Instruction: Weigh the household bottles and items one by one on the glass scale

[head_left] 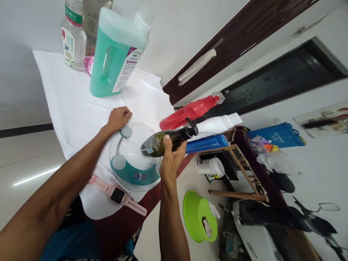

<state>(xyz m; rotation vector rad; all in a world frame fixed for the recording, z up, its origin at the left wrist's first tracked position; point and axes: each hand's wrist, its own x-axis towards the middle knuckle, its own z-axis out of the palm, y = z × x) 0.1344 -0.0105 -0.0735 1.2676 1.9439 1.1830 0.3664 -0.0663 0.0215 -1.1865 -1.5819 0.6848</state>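
Near the center of the frame, a person's right hand [172, 159] holds a dark pump bottle [154, 143] at a tilt above a round glass scale [126, 171], its grip pinching the bottle between a thumb on the near side and fingers behind. Whether the bottle's base touches the glass cannot be told. Left of center, the left hand [119, 118] rests on a white cloth [69, 105] just beyond the scale's edge, fingers curled inward. A pink watch [117, 195] lies face up just below the scale, over the cloth and the dark red cover of the desk [108, 229]. At upper left stand a jug of green liquid [108, 69] and a clear bottle [73, 47]. Right of center, red [187, 113], white [213, 125] and blue [206, 143] containers line up beside the pump bottle. At lower right, a lime-green basin [193, 217] sits on the floor.
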